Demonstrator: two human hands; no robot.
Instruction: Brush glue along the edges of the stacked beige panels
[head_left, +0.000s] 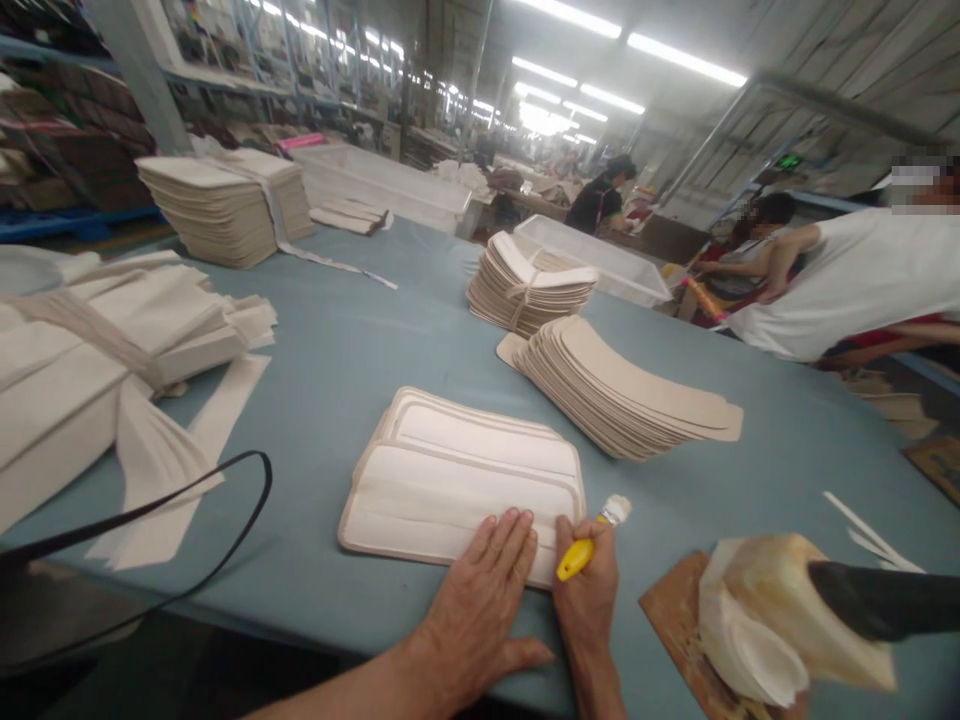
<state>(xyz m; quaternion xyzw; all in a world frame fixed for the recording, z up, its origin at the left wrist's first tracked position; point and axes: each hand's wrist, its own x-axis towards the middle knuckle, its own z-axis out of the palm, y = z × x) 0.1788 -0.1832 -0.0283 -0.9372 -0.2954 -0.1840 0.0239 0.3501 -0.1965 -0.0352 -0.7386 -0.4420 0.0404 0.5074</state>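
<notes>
My left hand (484, 590) lies flat on the near edge of a cream fabric panel (427, 500) with a beige border, its fingers stretched out. Under and behind that panel are similar bordered panels (480, 430), overlapping in a low pile. In my right hand (586, 575) is a paintbrush (576, 560) with a yellow handle; white paste covers its bristles, which point up and away. The right fist rests against the panel's right edge. To the right of it, a cream-coated container (757, 620) stands on a brown board (675, 625), with a dark handle lying across it.
Behind the panels is a fanned stack of curved beige pieces (622, 380) beside a tied bundle (529, 285). Cream strips (67, 370) are heaped at left, with a black strap (262, 470) nearby. Plastic bins (592, 260) and a white-shirted co-worker (862, 270) are beyond the table.
</notes>
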